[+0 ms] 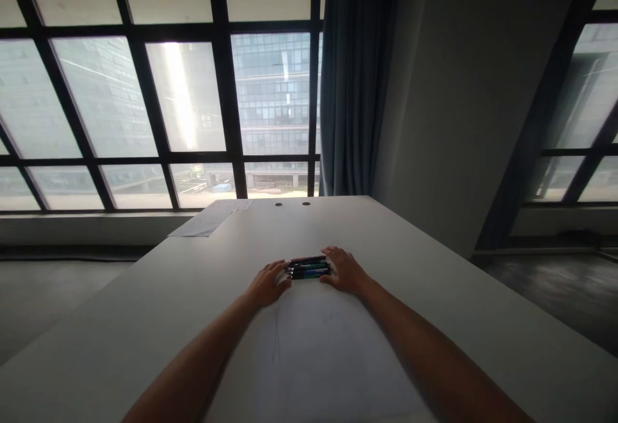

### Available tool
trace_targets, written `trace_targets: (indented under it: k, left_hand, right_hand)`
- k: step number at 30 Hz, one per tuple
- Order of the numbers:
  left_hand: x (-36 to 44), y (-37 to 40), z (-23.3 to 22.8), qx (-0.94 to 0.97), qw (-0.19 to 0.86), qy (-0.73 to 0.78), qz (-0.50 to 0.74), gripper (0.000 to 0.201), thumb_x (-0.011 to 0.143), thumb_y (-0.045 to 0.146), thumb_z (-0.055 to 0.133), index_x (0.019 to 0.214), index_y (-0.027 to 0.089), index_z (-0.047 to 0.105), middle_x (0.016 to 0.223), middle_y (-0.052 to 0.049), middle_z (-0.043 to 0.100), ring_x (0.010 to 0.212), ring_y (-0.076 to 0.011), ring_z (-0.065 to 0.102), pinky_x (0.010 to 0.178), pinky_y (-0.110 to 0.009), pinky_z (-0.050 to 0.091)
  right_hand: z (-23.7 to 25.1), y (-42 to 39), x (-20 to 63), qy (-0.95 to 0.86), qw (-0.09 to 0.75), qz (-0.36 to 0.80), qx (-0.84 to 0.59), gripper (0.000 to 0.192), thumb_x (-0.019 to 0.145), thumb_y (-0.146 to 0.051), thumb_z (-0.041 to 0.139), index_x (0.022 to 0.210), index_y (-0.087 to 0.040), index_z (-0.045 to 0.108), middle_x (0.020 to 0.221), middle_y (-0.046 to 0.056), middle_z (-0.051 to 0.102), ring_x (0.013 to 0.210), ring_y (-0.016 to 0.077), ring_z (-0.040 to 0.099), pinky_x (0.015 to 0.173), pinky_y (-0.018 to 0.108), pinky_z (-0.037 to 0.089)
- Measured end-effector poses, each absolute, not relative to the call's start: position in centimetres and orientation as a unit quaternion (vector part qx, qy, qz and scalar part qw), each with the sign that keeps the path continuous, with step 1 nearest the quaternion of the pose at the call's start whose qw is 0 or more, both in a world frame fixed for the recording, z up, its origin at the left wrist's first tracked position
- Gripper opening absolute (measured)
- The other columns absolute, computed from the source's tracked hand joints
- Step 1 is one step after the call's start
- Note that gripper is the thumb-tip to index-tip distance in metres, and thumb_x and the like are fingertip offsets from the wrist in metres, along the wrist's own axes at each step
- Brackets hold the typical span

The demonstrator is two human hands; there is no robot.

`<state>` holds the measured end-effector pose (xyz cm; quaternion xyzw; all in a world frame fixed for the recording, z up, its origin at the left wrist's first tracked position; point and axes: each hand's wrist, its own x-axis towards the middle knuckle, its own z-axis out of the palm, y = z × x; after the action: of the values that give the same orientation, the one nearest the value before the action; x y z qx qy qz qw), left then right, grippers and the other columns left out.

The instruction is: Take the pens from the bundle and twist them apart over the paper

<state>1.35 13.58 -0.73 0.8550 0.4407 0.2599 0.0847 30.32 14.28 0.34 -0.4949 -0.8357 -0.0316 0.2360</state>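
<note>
Two bare forearms in view, no sleeves showing up to frame edge. Left hand (pixel 267 284) and right hand (pixel 344 271) both bare: no gloves, no watch, no bracelet or ring discernible. Fingers slim, nails too small to make out. Lighting dim, arms in shadow; finer details cannot be told.

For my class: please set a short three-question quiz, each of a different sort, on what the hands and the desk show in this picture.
1. True or false: the left hand and the right hand flank a row of pens.
2. What do the pens rest on? A) the table B) a tray C) a book
3. What lies at the table's far left corner?

Key: 1 true; 2 A; 3 sheets of paper.
</note>
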Motion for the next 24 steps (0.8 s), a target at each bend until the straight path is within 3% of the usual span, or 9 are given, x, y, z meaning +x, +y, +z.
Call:
trace_targets:
  k: [4, 9, 13, 15, 24]
  left_hand:
    - [2.4, 13.5, -0.7, 0.823, 0.094, 0.464, 0.313, 0.030, 0.085, 0.034, 0.056, 0.112, 0.023, 0.063, 0.122, -0.008, 0.060, 0.110, -0.0231, 0.058, 0.099, -0.037, 0.045]
    - [3.4, 13.1, -0.7, 0.781, 0.097, 0.520, 0.332, 0.021, 0.076, 0.029, 0.066, 0.096, 0.023, 0.064, 0.115, -0.004, 0.059, 0.098, -0.0217, 0.061, 0.091, -0.036, 0.048]
    - [3.0, 13.0, -1.9, 0.757, 0.086, 0.540, 0.358, 0.015, 0.078, 0.030, 0.063, 0.091, 0.022, 0.063, 0.120, -0.006, 0.054, 0.108, -0.0227, 0.057, 0.097, -0.038, 0.046]
    - [2.7, 13.0, -2.3, 0.754, 0.082, 0.546, 0.357, 0.021, 0.077, 0.031, 0.063, 0.096, 0.021, 0.062, 0.121, -0.007, 0.054, 0.113, -0.0243, 0.054, 0.098, -0.039, 0.046]
    - [2.5, 12.1, -0.9, 0.780, 0.086, 0.531, 0.318, 0.023, 0.085, 0.035, 0.053, 0.097, 0.019, 0.065, 0.111, -0.007, 0.061, 0.101, -0.0199, 0.059, 0.095, -0.033, 0.046]
  right_hand:
    - [0.8, 12.4, 29.9, -0.815, 0.252, -0.056, -0.518, 0.050, 0.077, -0.035, 0.071, 0.121, -0.017, 0.055, 0.125, 0.012, 0.052, 0.115, 0.0269, 0.048, 0.097, 0.042, 0.039]
    - [0.0, 11.2, 29.6, -0.794, 0.284, -0.042, -0.536, 0.016, 0.080, -0.026, 0.067, 0.094, -0.019, 0.066, 0.105, 0.008, 0.057, 0.101, 0.0229, 0.051, 0.090, 0.036, 0.041]
    - [-0.6, 11.1, 29.4, -0.781, 0.290, -0.036, -0.551, 0.012, 0.083, -0.022, 0.062, 0.093, -0.020, 0.068, 0.102, 0.008, 0.058, 0.100, 0.0226, 0.051, 0.088, 0.035, 0.040]
    - [-0.7, 11.0, 29.2, -0.776, 0.289, -0.028, -0.560, 0.011, 0.084, -0.022, 0.061, 0.091, -0.021, 0.069, 0.102, 0.008, 0.058, 0.100, 0.0225, 0.051, 0.087, 0.034, 0.039]
    - [0.0, 10.4, 29.0, -0.790, 0.254, -0.043, -0.557, 0.013, 0.087, -0.022, 0.056, 0.089, -0.018, 0.068, 0.103, 0.009, 0.059, 0.102, 0.0226, 0.049, 0.087, 0.034, 0.037]
